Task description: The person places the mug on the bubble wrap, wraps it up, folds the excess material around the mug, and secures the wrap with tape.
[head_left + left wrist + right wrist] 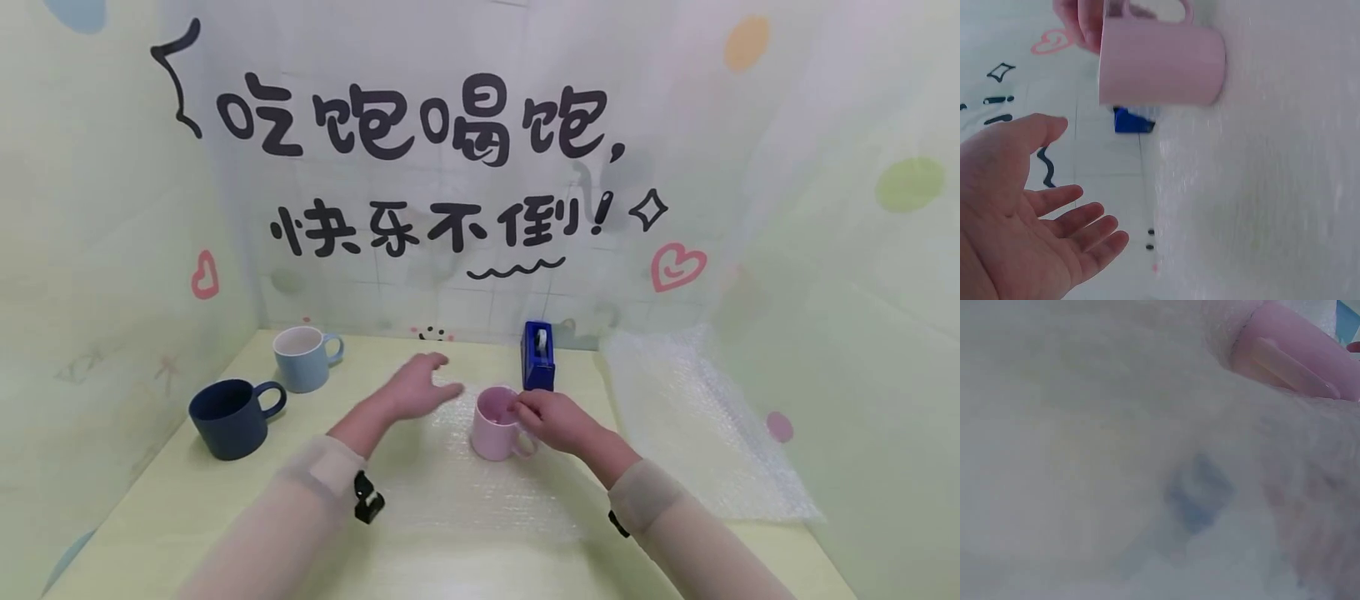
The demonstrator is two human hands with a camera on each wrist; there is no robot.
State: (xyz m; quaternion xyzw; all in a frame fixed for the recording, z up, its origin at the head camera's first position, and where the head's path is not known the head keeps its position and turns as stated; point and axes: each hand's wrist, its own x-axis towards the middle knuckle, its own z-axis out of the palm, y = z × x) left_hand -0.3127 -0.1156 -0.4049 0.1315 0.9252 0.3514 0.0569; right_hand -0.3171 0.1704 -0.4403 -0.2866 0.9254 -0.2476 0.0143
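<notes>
A pink mug [491, 433] stands upright on a clear bubble-wrap sheet [465, 500], its handle toward the right. My right hand [555, 419] has its fingers curled at the mug's rim and seems to pinch the sheet's raised edge. In the right wrist view the cloudy film [1085, 456] fills most of the picture, crossing in front of the hand and below the mug [1297, 347]. To the mug's left, my left hand [418, 387] hovers with fingers spread and palm bare, as the left wrist view confirms [1029, 231].
A dark blue mug [228, 421] and a light blue mug [302, 362] stand on the table's left. Behind the pink mug is a blue tape dispenser [537, 357]. More bubble wrap [690, 425] lies along the right side. Printed curtains enclose the table's back and sides.
</notes>
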